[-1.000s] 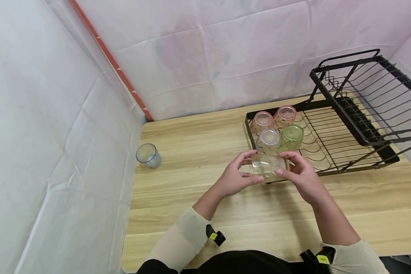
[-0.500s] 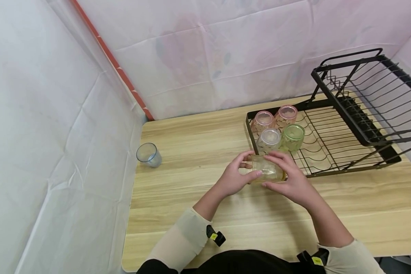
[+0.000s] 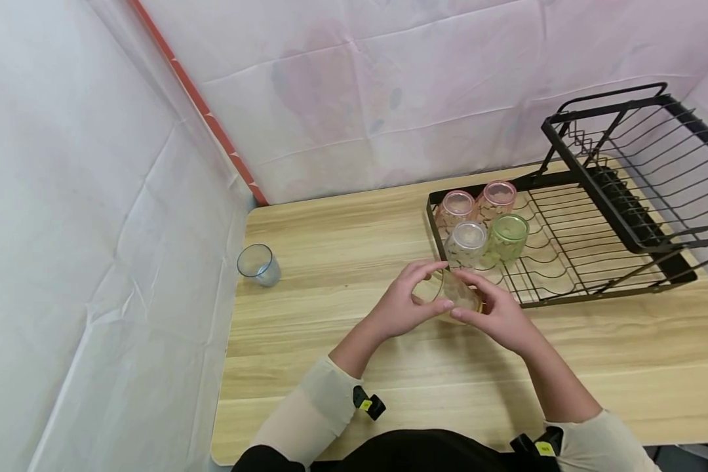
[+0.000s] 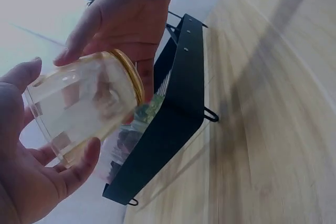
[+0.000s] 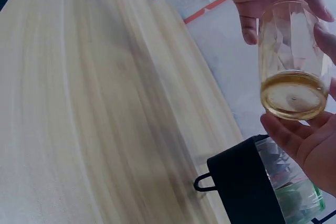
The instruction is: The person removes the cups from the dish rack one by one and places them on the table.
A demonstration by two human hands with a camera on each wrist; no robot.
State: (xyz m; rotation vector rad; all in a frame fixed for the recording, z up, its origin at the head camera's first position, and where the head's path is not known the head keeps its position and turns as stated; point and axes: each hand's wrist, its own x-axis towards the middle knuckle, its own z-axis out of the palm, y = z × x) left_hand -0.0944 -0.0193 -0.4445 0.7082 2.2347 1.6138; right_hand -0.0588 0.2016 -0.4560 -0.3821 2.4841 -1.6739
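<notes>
Between both hands a clear drinking glass [image 3: 461, 295] with an amber tint lies tilted above the table, mouth toward the left. My left hand [image 3: 402, 303] curls its thumb and fingers round the mouth end. My right hand [image 3: 501, 320] holds the glass nearer its base, thumb on the near side and fingers over the top. In the right wrist view the glass [image 5: 291, 45] shows its thick amber base. Just beyond the hands, upside-down glasses stand in the rack: a clear one [image 3: 467, 242], a green one [image 3: 509, 236] and two pink ones [image 3: 457, 204].
The black two-tier dish rack [image 3: 596, 298] occupies the right of the wooden table [image 3: 330, 262], its raised upper tier [image 3: 655, 164] overhanging the right part. A blue-tinted glass [image 3: 261, 267] stands upright near the left edge. White sheeting hangs at the left and back.
My right hand has shifted left from the base end along the glass to its body. The glass has turned, its mouth now tipped more toward the camera. The left hand stays at the mouth end.
</notes>
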